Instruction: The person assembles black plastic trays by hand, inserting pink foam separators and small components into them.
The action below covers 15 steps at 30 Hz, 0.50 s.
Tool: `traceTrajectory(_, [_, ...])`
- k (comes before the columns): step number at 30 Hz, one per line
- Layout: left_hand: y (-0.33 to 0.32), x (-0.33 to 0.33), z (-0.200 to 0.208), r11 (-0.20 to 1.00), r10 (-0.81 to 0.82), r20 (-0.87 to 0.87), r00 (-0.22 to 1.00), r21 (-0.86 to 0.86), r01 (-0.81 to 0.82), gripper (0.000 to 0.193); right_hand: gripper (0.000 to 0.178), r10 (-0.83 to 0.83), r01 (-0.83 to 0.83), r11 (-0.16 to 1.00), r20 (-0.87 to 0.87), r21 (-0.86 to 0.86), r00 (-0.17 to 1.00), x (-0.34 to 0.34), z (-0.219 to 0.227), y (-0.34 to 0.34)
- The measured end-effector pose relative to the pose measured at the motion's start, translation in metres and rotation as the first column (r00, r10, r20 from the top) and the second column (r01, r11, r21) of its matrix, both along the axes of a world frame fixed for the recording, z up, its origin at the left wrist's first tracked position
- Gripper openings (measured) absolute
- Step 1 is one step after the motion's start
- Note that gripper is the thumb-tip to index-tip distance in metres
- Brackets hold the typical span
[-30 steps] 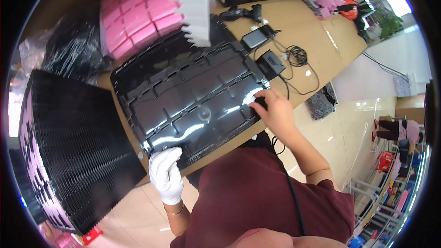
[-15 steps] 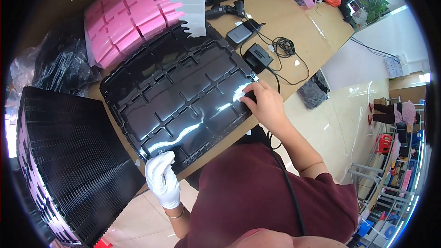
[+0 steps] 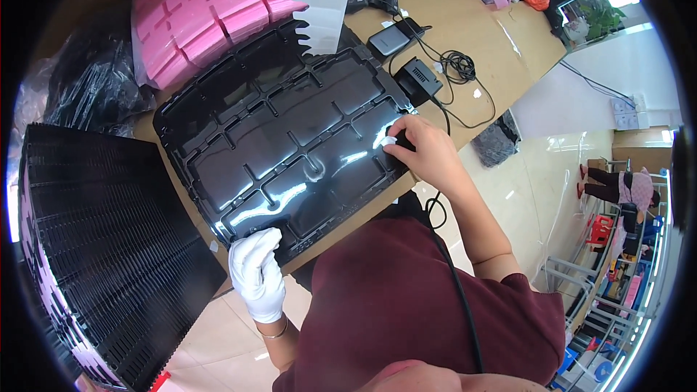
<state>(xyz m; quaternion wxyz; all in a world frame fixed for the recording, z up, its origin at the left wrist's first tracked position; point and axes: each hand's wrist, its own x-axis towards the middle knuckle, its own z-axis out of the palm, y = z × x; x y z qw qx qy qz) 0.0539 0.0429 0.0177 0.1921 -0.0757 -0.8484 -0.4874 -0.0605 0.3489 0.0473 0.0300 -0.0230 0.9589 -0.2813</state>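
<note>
A black moulded plastic tray with raised cross-shaped ribs lies in front of me, bright glare along its near side. My left hand, in a white glove, has its fingers pressed together on the tray's near left corner. Bare, my right hand is at the tray's right end, thumb and forefinger closed in a pinch. A small white patch shows between those fingertips; whether it is a scrap or glare I cannot tell.
Left of the tray stands a tall stack of black ribbed trays. Pink trays in clear wrap lie behind, beside black plastic bags. To the right are a black charger, a grey box and a coiled cable.
The view has shifted slightly. My right hand stays at the tray's right end, and the white patch now shows at its fingertips. My left hand keeps to the near left corner.
</note>
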Motion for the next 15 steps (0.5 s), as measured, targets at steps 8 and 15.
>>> traceTrajectory(8, [-0.001,0.0,0.001,1.0,-0.007,0.02,1.0,0.004,0.007,0.039,0.014,-0.103,0.11,0.988,-0.066,0.111,0.993,-0.001,-0.015,-0.003])
traceTrajectory(15, [-0.001,0.001,0.0,1.0,-0.006,0.03,1.0,-0.003,0.006,0.039,0.014,-0.073,0.079,0.983,-0.042,0.164,0.996,-0.004,-0.016,-0.003])
